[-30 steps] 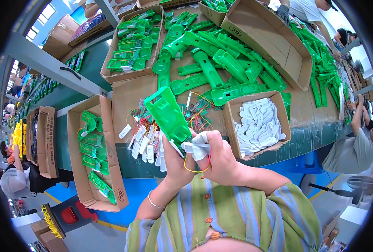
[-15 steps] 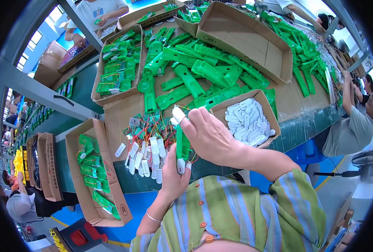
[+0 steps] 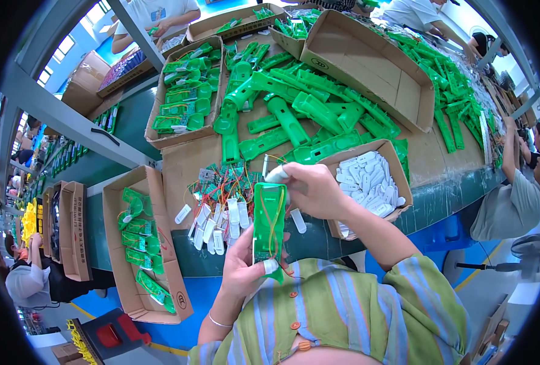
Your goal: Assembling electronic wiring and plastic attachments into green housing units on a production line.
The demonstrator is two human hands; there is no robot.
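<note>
My left hand (image 3: pixel 244 263) is closed round a long green plastic housing (image 3: pixel 269 213), held upright with its hollow side showing. Yellow and red wires run along inside it, and a circuit board sits at its lower end. At the upper end, my right hand (image 3: pixel 314 190) pinches a thin white piece (image 3: pixel 266 164) with wires beside it; the fingers partly hide it. White covers wrap some of my fingertips. Behind the housing lies a heap of wired circuit boards (image 3: pixel 224 182) with white caps (image 3: pixel 233 213) attached. One loose white cap (image 3: pixel 298 221) lies near my right hand.
A carton of white covers (image 3: pixel 367 182) stands to the right. Green housings (image 3: pixel 291 121) are piled behind, beside a tilted carton (image 3: pixel 373 70). Cartons of wired housings (image 3: pixel 185 91) stand left, one (image 3: pixel 142 243) at the table edge. Other people work around the tables.
The green housing has turned so its hollow side and wires face me. My right hand has shifted slightly right and down. A loose white cap now shows beside it.
</note>
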